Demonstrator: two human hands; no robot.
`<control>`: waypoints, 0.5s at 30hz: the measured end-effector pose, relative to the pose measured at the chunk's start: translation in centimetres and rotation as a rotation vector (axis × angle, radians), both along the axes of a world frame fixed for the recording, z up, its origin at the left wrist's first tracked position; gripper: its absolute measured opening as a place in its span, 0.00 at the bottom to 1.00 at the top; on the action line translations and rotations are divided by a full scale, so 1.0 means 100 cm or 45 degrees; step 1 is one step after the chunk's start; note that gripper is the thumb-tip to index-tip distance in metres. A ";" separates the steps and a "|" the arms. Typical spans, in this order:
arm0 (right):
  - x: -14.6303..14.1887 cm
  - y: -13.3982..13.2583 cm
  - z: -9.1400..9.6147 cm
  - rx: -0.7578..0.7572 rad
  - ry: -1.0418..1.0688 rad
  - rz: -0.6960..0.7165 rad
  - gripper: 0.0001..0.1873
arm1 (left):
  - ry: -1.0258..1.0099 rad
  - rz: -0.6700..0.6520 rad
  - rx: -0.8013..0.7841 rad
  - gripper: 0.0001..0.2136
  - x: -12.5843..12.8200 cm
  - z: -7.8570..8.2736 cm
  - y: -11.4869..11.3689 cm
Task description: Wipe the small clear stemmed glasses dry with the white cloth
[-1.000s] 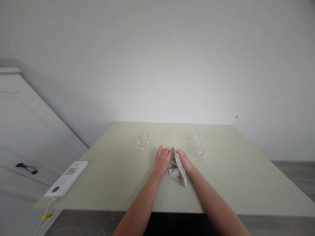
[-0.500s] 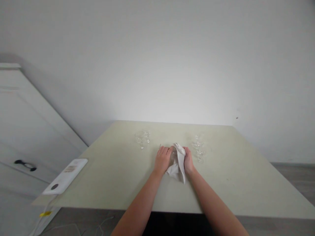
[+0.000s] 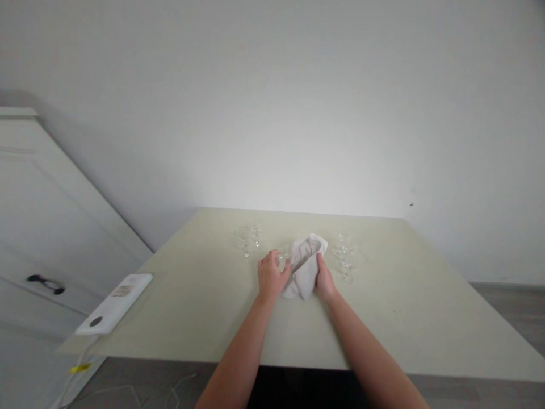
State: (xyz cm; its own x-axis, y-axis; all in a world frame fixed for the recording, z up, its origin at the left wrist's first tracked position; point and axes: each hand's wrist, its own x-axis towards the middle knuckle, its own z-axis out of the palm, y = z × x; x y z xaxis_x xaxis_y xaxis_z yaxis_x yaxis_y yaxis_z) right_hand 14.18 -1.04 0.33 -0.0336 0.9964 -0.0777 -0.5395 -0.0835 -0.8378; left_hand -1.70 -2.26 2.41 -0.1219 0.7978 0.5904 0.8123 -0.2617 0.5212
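The left hand (image 3: 270, 276) closes around a clear glass (image 3: 281, 258) on the counter (image 3: 204, 307); the right hand (image 3: 324, 281) clutches a white cloth (image 3: 304, 266) against it. A left group of glasses (image 3: 247, 238) and a right group of glasses (image 3: 344, 255) flank them

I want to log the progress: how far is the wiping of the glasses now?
In hand: the left hand holds one glass while the right hand presses the cloth against it. On the table, a left group and a right group of glasses stand; which is already wiped cannot be told.
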 end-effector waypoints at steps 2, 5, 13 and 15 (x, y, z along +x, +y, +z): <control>0.000 0.001 0.004 -0.067 0.170 0.083 0.28 | -0.064 -0.118 -0.021 0.15 0.002 0.001 -0.003; -0.001 -0.001 0.013 -0.035 0.277 0.179 0.30 | -0.140 -0.330 -0.166 0.21 0.008 0.002 -0.007; -0.005 -0.001 0.004 -0.113 0.185 0.212 0.23 | -0.447 -0.728 -0.480 0.15 0.016 -0.008 -0.004; -0.004 0.000 0.001 -0.103 0.163 0.198 0.22 | -0.529 -0.697 -0.500 0.16 0.016 -0.009 -0.002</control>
